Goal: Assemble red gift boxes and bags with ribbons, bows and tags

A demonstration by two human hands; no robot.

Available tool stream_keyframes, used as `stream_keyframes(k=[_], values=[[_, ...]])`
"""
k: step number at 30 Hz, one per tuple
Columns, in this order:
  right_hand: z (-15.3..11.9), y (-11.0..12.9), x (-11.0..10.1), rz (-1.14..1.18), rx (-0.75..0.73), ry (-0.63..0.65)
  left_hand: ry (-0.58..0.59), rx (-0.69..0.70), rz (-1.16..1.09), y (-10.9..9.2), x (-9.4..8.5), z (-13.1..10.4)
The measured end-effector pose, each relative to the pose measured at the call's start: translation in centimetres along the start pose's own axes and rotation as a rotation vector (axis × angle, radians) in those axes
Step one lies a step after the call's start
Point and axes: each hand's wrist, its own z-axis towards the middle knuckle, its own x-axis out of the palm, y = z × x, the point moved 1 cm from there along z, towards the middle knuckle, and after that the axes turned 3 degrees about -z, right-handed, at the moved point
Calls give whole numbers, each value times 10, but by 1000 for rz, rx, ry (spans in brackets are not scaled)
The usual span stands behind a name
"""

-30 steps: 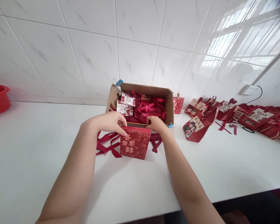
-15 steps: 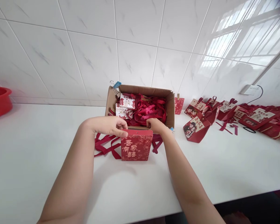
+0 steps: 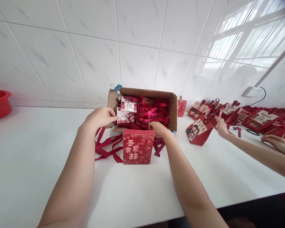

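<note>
A red gift box (image 3: 138,147) with gold characters stands upright on the white table, in front of a cardboard carton (image 3: 144,91). Inside the carton lie a tangle of dark red ribbons (image 3: 152,112) and white printed cards (image 3: 129,104) at its left side. My left hand (image 3: 101,117) is at the carton's left front corner, thumb and fingers apart, fingertips beside the lower white card. Just behind the gift box's top right corner, my right hand (image 3: 158,129) has curled fingers over the carton's front edge; what they pinch is hidden.
Loose ribbons (image 3: 106,147) lie left of the gift box. At right, another person's hand (image 3: 221,126) touches a finished red box (image 3: 199,131), with a second hand (image 3: 279,144) further right. Several red boxes line the wall. A red basin (image 3: 0,106) stands far left.
My left hand has let go of the gift box's top and moved left and back to the cards. My right hand stays nearly still. Another person's hands have entered at right.
</note>
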Motion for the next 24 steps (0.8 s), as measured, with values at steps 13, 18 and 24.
stream_keyframes(k=[13,18,24], values=[[1,0,3,46,-7,59,-50,20,41,-19,30,3],[2,-2,0,106,-3,63,-316,362,98,-74,32,5],[2,-9,-2,175,-4,40,-130,558,395,-155,40,67]])
